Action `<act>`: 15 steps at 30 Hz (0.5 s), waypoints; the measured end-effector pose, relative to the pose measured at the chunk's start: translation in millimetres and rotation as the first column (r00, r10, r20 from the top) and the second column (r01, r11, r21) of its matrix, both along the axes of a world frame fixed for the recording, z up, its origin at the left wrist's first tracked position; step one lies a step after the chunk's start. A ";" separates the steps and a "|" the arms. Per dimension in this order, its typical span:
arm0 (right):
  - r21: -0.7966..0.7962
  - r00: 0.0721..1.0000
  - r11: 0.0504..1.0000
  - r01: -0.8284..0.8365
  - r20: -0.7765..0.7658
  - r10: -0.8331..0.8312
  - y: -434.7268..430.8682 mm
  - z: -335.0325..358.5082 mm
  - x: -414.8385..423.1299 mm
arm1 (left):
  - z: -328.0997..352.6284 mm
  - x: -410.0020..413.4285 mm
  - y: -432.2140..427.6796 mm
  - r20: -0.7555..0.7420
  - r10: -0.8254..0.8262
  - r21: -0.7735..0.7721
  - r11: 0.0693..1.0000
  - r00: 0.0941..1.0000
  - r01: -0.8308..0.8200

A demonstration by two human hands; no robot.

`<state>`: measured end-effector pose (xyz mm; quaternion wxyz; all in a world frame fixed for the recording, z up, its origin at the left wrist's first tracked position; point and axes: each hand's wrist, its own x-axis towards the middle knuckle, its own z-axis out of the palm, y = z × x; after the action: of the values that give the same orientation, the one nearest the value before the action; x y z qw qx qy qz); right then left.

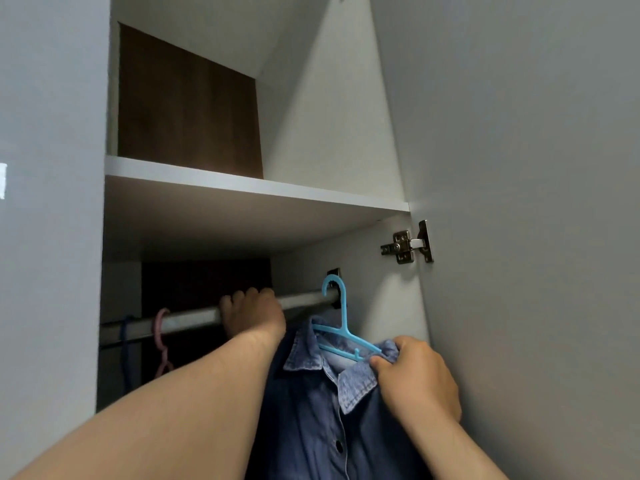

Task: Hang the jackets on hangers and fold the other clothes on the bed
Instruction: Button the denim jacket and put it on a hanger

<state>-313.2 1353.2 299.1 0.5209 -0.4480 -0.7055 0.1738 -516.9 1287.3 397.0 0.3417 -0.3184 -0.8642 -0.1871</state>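
Note:
A blue denim jacket (311,410) hangs on a light blue plastic hanger (341,327) inside the open wardrobe. The hanger's hook sits at the right end of the grey rail (194,318), close to the rail bracket. My left hand (252,313) grips the rail, fingers curled over its top, just left of the jacket. My right hand (419,379) pinches the jacket's right shoulder and collar together with the hanger's arm. The jacket's lower part runs out of view at the bottom.
A pink hanger (162,344) and a dark blue hanger (124,344) hang further left on the rail. A white shelf (256,188) runs above the rail. The open wardrobe door (536,202) with its metal hinge (407,245) stands close on the right.

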 end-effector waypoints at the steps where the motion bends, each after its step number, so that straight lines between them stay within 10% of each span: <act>1: 0.006 1.000 1.000 0.003 -0.003 -0.003 1.3 1.5 -3.0 | -1.8 -3.1 0.7 -0.019 -0.006 0.021 1.000 1.000 0.007; 15: 0.072 0.999 0.997 0.006 0.040 -0.009 33.4 22.8 -38.2 | -10.5 -11.0 9.8 -0.136 0.001 0.160 0.987 0.991 0.021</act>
<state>-351.4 1386.6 321.9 0.5230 -0.4351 -0.7200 0.1369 -527.9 1297.2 386.5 0.4231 -0.3063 -0.8195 -0.2358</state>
